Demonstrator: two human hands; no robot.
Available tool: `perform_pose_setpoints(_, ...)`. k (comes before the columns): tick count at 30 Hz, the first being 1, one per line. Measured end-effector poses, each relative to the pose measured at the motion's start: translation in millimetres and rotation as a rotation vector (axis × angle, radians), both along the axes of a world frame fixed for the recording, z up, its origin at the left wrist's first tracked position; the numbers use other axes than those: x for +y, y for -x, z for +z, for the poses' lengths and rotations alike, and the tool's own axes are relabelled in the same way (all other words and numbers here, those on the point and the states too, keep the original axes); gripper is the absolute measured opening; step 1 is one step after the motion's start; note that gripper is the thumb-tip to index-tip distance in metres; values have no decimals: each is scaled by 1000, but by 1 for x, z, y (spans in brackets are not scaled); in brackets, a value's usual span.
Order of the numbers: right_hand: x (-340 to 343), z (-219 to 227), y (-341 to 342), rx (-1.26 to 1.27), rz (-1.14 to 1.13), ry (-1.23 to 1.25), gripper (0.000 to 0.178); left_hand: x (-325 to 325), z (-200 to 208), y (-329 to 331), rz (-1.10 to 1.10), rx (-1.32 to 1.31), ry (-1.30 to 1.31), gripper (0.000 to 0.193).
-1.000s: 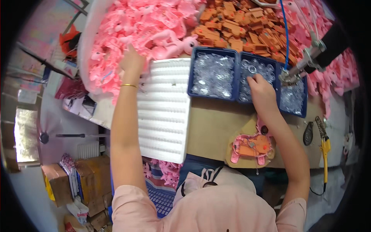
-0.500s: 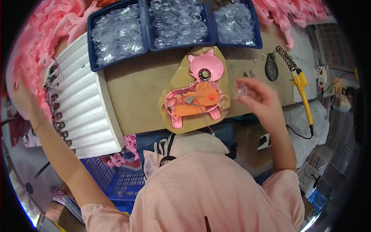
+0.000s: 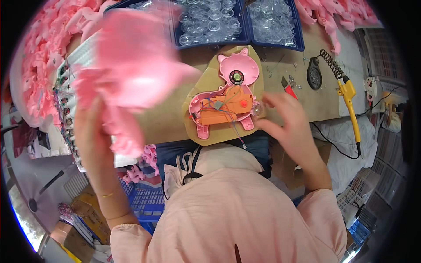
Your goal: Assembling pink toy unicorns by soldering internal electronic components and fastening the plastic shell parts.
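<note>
My left hand [image 3: 94, 136] is closed on a pink plastic toy shell [image 3: 136, 61], blurred by motion, with what may be more pink parts hanging below it. In front of me, another pink animal-shaped shell half [image 3: 243, 68] lies hollow side up on a tan board [image 3: 206, 83]. Inside that half sit an orange box [image 3: 212, 116] with thin wires and a round black part [image 3: 237, 78] in the head. My right hand [image 3: 287, 120] is at the half's right side, fingers apart around a clear round plastic piece [image 3: 258, 109] at its edge.
Blue trays [image 3: 247, 37] of clear plastic parts stand at the back. Pink shells are heaped at far left [image 3: 37, 57] and far right [image 3: 326, 15]. A yellow soldering iron [image 3: 348, 94], its coil stand [image 3: 331, 63] and a red-handled cutter [image 3: 289, 90] lie at right. White foam [image 3: 90, 48] is at left.
My left hand has come from the far-left heap toward the middle, bringing the pink shell. My right hand has moved left to the shell half; the clear piece between its fingers appears let go.
</note>
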State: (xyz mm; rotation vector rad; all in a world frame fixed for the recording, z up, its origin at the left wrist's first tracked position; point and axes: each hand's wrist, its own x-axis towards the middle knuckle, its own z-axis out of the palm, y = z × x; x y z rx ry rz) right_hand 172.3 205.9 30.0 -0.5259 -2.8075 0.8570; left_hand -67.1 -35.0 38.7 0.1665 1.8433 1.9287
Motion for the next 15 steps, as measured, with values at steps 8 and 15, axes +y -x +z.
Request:
perform_pose_setpoints(8, 6, 47, 54, 200, -12, 614, 37, 49, 19, -25, -633, -32, -25, 33)
perform_pose_setpoints(15, 10, 32, 35, 447, 14, 850, 31, 5, 21, -33, -565, -425, 117, 46)
